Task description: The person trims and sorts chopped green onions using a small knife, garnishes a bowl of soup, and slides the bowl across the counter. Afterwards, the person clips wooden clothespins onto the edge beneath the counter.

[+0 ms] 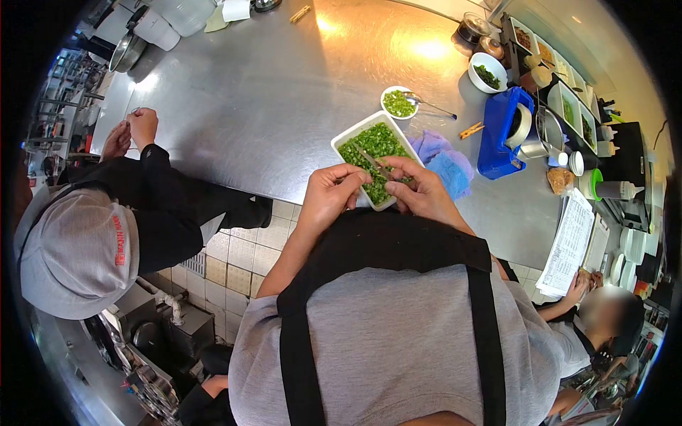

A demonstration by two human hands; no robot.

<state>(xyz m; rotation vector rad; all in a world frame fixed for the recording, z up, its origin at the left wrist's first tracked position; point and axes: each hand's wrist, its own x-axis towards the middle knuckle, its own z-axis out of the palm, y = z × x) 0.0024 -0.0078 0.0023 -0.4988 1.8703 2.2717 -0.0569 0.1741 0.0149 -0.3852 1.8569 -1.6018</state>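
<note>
A white rectangular tub (339,144) full of chopped green onions (383,140) sits at the table's near edge. Both my hands are above its near half. My left hand (332,190) is closed in a pinch, and whatever its fingertips hold is too small to make out. My right hand (425,193) is closed around a slim metal utensil (371,159), whose lower end is hidden by the fingers. Just beyond the tub stands a small white bowl (384,106) of chopped green onions with a metal spoon (432,105) in it.
Purple and blue cloths (447,170) lie right of the tub, near a clothespin (471,130) and a blue bin (497,145). A white bowl of dark greens (487,74) stands behind. One co-worker in a cap (78,248) is at left; another holds papers (568,241) at right.
</note>
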